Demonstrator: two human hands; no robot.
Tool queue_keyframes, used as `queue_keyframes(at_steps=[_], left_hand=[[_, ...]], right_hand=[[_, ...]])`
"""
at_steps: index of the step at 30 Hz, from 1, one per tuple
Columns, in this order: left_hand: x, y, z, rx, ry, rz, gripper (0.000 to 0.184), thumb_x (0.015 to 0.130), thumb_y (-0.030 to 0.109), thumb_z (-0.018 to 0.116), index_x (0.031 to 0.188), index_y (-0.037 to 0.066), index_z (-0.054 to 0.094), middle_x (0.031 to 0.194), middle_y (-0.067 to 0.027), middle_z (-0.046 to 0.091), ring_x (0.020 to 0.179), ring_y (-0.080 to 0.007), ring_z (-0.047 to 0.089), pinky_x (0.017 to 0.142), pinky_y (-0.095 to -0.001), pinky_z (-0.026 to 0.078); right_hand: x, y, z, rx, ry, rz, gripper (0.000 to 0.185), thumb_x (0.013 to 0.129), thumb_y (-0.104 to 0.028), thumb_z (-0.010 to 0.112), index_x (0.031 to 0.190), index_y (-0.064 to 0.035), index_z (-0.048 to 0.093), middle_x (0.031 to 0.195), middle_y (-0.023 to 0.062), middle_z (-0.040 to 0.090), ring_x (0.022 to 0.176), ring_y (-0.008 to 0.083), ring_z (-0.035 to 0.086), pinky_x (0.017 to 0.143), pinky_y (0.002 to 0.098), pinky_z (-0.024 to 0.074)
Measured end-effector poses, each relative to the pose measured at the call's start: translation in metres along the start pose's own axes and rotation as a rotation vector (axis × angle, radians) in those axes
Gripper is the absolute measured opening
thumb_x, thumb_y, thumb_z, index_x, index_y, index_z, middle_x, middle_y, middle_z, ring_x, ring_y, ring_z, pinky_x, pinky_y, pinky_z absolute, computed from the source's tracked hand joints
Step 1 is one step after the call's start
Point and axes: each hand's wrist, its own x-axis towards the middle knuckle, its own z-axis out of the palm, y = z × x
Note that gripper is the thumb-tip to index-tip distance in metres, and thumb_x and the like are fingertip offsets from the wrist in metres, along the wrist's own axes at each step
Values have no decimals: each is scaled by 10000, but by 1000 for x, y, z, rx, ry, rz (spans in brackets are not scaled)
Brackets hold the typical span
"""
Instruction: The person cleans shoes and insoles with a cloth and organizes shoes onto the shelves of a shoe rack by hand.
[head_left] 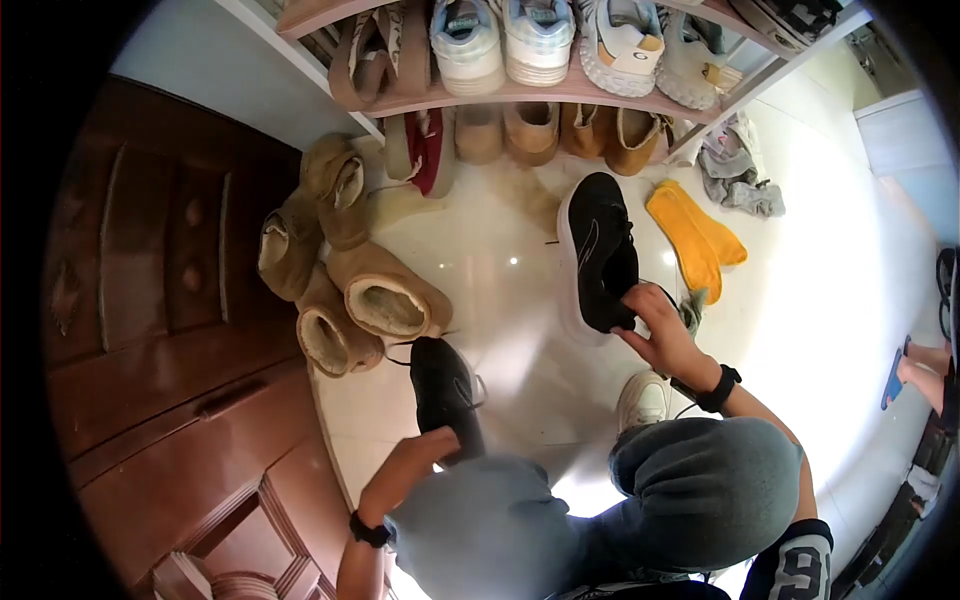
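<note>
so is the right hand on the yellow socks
No, the right hand holds a black shoe by its heel, and the yellow socks lie apart.

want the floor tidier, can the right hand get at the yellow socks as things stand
Probably yes: the yellow socks lie on the floor close beyond the right hand, with nothing seen covering them. That hand holds the heel of a black shoe, so it may need to let go first.

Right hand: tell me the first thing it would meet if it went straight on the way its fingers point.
The black shoe in front of it. The right hand is at its heel, so it would likely press into it at once; how deep the fingers sit is unclear.
</note>
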Motion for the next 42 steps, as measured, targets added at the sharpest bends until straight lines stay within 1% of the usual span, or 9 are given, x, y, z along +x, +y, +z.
queue_keyframes(at_steps=[12,22,27,30,32,33,36,37,42], left_hand=[[98,69,-7,334,-364,273,224,773,215,561,845,12,500,833,-109,477,757,-276,521,614,-343,433],[132,11,71,514,-96,499,238,706,174,565,886,46,475,900,-92,443,841,-249,492,667,-343,454],[141,-14,99,530,-312,519,270,769,245,535,927,31,489,984,-86,469,931,-234,462,734,-317,428],[137,-9,88,376,-16,662,193,783,200,534,899,46,528,966,-97,511,899,-237,497,708,-329,440],[139,-12,82,-148,252,120,109,804,123,506,868,43,545,894,-98,555,804,-239,539,669,-324,447],[146,-35,87,-210,469,189,83,862,53,449,882,22,524,752,-38,541,688,-110,523,628,-224,431],[177,-63,72,-748,739,-110,227,905,239,409,898,34,508,706,-27,516,605,-121,491,555,-299,433],[191,-116,71,-1031,526,-408,257,863,214,443,1038,26,461,903,-76,538,786,-155,535,677,-287,451],[207,-78,32,-971,499,-262,702,804,346,516,1310,14,161,1178,-136,444,1107,-228,433,920,-345,339]], right_hand=[[6,6,-8,-22,185,33,359,700,-87,666,978,21,468,926,159,487,876,310,469,764,353,405],[10,-12,-35,131,250,71,369,688,-77,674,988,10,478,928,149,501,862,304,479,752,341,404],[29,-41,-45,66,197,-47,374,687,-76,677,996,4,483,922,140,502,839,293,492,736,331,411],[33,-46,-46,113,192,-74,378,686,-87,681,999,0,487,917,139,497,833,281,496,736,328,411],[34,-45,-46,202,232,34,385,683,-102,684,998,2,488,910,142,499,835,276,496,747,332,406],[33,-44,-48,202,231,33,385,683,-102,684,998,2,488,910,142,499,835,276,496,747,332,406],[24,-38,-54,128,258,81,381,684,-51,669,999,28,469,948,127,490,885,258,490,794,296,380],[22,-36,-57,125,251,107,377,684,-47,664,1000,25,470,944,125,489,883,256,489,795,293,378],[17,-38,-61,55,207,57,382,686,-79,678,1004,8,485,933,142,501,843,270,499,758,314,404]])
